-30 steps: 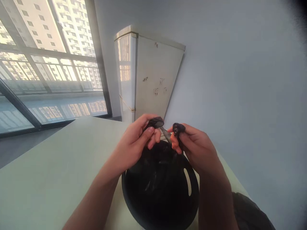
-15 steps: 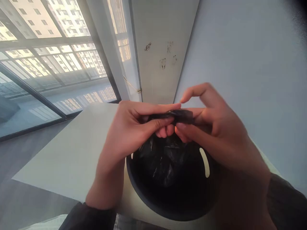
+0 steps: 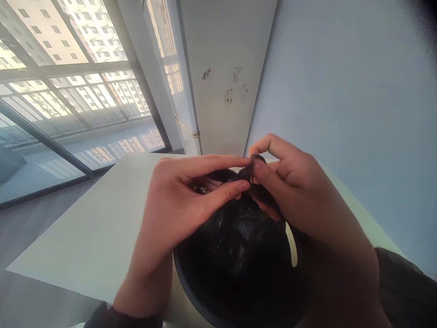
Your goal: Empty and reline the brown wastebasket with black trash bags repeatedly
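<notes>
Both hands meet above a round black bin (image 3: pixel 191 291), pinching the gathered top of a black plastic bag (image 3: pixel 244 173). Between its thumb and fingers, my left hand (image 3: pixel 184 196) grips the bag from the left. My right hand (image 3: pixel 290 182) pinches a twisted end of it, with the thumb on top and the index finger bent. Creased, shiny black plastic hangs below the hands into the bin, whose dark inside hides where the bag ends. A pale handle slot (image 3: pixel 291 246) shows in the bin's right wall.
The bin stands on a white table (image 3: pixel 85 228) by a bluish wall (image 3: pixel 341 91). A pale panel with dark marks (image 3: pixel 228 114) rises behind. Large framed windows (image 3: pixel 75 109) are at left, above a grey floor (image 3: pixel 20 228).
My right thumb has moved up onto the bag's end, and its index finger has curled down. The bag's gathered top is now more twisted. The view has tilted slightly.
</notes>
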Available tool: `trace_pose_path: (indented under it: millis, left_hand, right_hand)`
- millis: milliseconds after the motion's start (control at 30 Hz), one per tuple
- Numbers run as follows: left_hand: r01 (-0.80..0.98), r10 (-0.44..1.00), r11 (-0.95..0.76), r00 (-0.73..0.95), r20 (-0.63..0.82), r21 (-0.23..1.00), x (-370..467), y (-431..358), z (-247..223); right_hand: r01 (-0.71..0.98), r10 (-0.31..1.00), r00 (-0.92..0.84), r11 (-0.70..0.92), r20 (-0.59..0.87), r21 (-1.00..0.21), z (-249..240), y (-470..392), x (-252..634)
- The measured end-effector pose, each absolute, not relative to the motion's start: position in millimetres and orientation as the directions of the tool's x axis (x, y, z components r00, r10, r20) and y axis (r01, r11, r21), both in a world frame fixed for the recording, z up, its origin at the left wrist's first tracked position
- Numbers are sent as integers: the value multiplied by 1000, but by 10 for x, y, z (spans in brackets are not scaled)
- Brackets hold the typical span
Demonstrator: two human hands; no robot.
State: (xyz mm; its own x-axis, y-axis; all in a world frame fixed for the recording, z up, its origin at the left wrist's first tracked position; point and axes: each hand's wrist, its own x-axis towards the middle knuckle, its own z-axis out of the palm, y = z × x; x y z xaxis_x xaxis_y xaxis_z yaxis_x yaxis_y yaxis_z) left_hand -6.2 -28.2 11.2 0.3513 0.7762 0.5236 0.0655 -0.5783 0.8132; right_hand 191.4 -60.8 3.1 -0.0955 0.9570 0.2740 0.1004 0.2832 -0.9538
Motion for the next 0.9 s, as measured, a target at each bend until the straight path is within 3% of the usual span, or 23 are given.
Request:
trace_pose_path:
  millis: [167, 267, 467, 600, 767, 900]
  left_hand:
    - [230, 710, -698, 346, 614, 678, -48, -225, 94]
    - [275, 714, -693, 390, 582, 666, -36, -187, 86]
    - [390, 759, -647, 245, 604, 655, -54, -179, 105]
    - [477, 838, -545, 316, 445, 689, -87, -249, 181]
    - [384, 821, -545, 425, 382, 745, -133, -325, 272]
    - [321, 841, -533, 300, 449, 783, -170, -318, 265]
  right_hand:
    - [68, 926, -33, 378, 376, -923, 33, -642, 1925]
    - [185, 900, -80, 436, 428, -881, 61, -684, 1972]
    - [574, 782, -191, 579, 593, -579, 1, -675, 1985]
    - [708, 761, -195, 545, 618, -449, -62, -636, 1892]
    - [715, 750, -253, 570, 611, -404, -2, -657, 1859]
    - [651, 744, -219, 593, 631, -474, 114, -739, 1901]
